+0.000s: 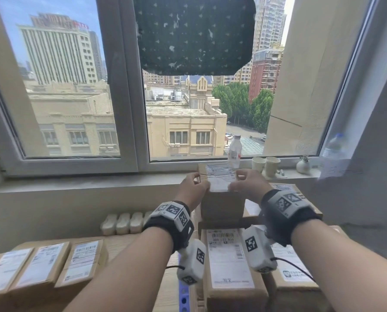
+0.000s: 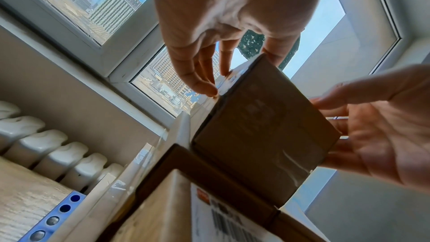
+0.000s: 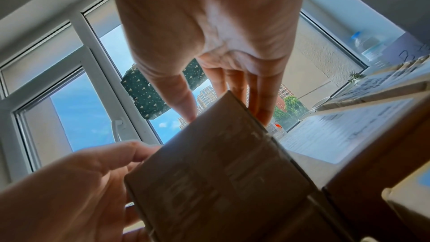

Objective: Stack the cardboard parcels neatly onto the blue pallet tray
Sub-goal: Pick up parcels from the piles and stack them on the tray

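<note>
Hands hold one small cardboard parcel (image 1: 219,188) from both sides, up near the window sill (image 1: 98,179). The left hand (image 1: 193,188) has its fingers (image 2: 204,82) curled on the parcel's left edge, and the right hand (image 1: 247,183) grips the right edge. The parcel sits on top of the far stack of parcels (image 1: 230,255). That stack stands on the blue pallet tray (image 1: 184,298). Three more parcels (image 1: 44,266) lie on the worktop (image 1: 125,244) at the near left. A water bottle (image 1: 234,152) and two paper cups (image 1: 266,165) stand on the sill.

Three parcels (image 1: 41,264) lie in a row on the tabletop (image 1: 120,244) at left, stacked parcels (image 1: 230,262) at right, a windowsill (image 1: 98,179) behind them carrying a bottle (image 1: 234,152) and two cups (image 1: 266,165).
</note>
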